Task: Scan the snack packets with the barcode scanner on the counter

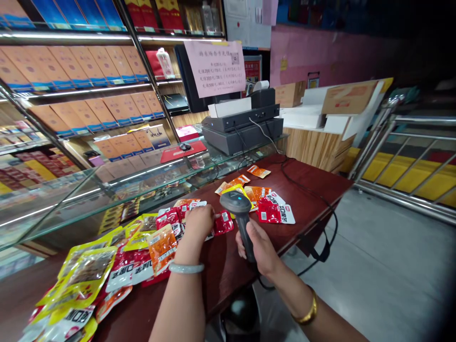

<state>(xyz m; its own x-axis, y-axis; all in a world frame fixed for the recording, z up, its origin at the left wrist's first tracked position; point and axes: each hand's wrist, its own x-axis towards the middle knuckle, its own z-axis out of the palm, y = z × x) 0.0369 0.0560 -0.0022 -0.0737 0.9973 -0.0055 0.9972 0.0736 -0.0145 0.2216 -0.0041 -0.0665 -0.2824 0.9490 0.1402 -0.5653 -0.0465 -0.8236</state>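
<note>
My right hand [261, 244] is wrapped round the handle of a dark grey barcode scanner [238, 204], held up over the table's front edge with a small blue light on its head. My left hand [200, 222], a pale bangle on its wrist, is curled over the packets in the middle, its fingertips on a red snack packet [224, 223]; part of the fingers is hidden. Left of it lies a heap of yellow, red and orange snack packets [89, 273]. Beyond the scanner are more orange packets [259, 171] and red-and-white packets [270, 211].
The packets lie on a dark red wooden table [302, 190]. Behind it stands a glass display counter [142, 175] with a cash register [242, 128] and a mouse [185, 147]. A black cable [335, 223] hangs off the right edge. Metal railing [409, 142] stands at right.
</note>
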